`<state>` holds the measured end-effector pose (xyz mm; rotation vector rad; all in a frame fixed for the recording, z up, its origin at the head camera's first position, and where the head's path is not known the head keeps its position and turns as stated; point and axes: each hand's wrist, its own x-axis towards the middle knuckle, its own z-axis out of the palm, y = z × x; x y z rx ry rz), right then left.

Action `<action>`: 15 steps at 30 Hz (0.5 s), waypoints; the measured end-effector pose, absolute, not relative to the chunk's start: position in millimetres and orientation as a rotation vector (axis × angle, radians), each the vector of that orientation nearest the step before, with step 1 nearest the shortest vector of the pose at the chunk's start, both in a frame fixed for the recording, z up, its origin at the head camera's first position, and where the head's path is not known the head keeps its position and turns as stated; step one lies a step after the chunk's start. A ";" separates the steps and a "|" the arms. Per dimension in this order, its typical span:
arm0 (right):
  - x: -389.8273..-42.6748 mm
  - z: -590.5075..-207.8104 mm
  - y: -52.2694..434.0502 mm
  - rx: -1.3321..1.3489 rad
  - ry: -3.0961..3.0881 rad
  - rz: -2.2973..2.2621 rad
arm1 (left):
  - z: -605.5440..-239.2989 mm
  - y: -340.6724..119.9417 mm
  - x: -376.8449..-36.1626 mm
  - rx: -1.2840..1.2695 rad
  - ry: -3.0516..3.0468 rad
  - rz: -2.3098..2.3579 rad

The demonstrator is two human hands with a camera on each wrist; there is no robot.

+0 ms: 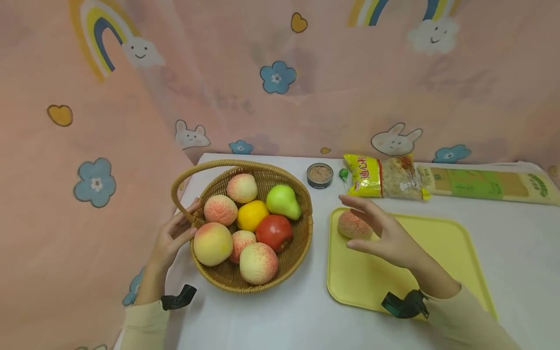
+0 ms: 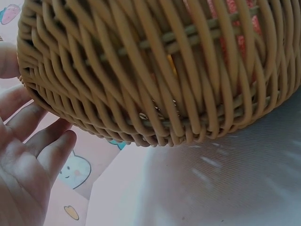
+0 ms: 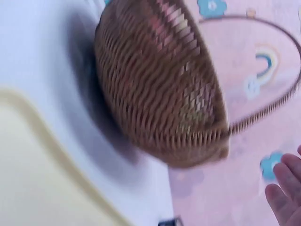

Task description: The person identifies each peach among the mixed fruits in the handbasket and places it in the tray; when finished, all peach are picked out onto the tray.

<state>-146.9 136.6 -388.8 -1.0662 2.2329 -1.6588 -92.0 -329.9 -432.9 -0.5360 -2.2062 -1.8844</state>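
Note:
A wicker basket point(image 1: 304, 243) stands on the table, its handle arched toward the back left. Inside lie several peaches point(image 1: 258, 263), a green pear point(image 1: 283, 201), a yellow fruit point(image 1: 253, 216) and a red fruit point(image 1: 274, 233). At the basket's left side, by the foot of the handle, my left hand point(image 1: 170, 239) touches the rim with extended fingers. In the left wrist view its fingers point(image 2: 59, 148) lie along the outer weave. My right hand point(image 1: 387, 238) hovers over the yellow tray point(image 1: 363, 287), thumb and fingers spread around a peach point(image 1: 352, 224) that it partly hides.
Along the back stand a small round tin point(image 1: 320, 175), a green lollipop point(image 1: 344, 174), a yellow bag of pasta point(image 1: 385, 177) and a long flat noodle pack point(image 1: 485, 183). A pink patterned curtain point(image 1: 271, 121) hangs behind and left of the table.

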 end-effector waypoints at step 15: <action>-139.9 -339.5 55.7 -1.319 2.019 -1.490 | -430.3 -329.2 -92.0 -0.535 -2.205 -1.847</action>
